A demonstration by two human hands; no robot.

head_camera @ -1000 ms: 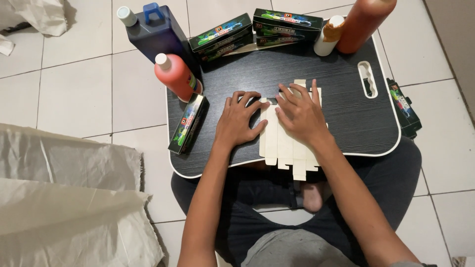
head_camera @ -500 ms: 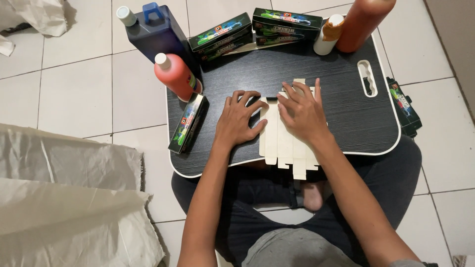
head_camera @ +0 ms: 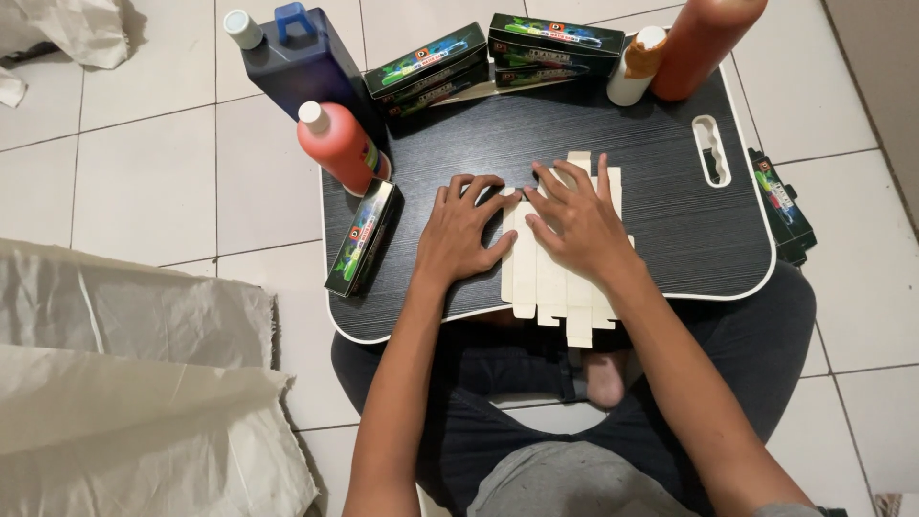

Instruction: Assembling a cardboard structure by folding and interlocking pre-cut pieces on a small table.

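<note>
From the head view I look down on a black lap bench [head_camera: 670, 182] resting across my crossed legs, with pale tiled floor [head_camera: 144, 182] around it. My left hand [head_camera: 464, 230] lies palm down on the dark surface, fingers spread, its fingertips reaching the left edge of a flat, unfolded cream cardboard box blank [head_camera: 550, 287]. My right hand [head_camera: 579, 215] lies palm down on top of that blank, fingers spread and pressing it flat. Neither hand is closed around anything; both are open and flat. The blank sits in the middle of the bench near the edge closest to me, its lower tabs hanging just over that edge.

Along the far edge lie two stacks of dark printed cartons, one left [head_camera: 426, 67] and one right [head_camera: 550, 43]. Beside them stand a small white bottle with an orange label [head_camera: 634, 65] and a tall orange-red bottle [head_camera: 704, 43]. At the left far corner stands a red bottle with a white cap [head_camera: 335, 144], and behind it on the floor a dark blue jug [head_camera: 302, 67]. One more dark carton [head_camera: 362, 237] lies at the bench's left edge, another [head_camera: 783, 203] off its right side. Crumpled grey sacking [head_camera: 124, 383] covers the floor at my left
</note>
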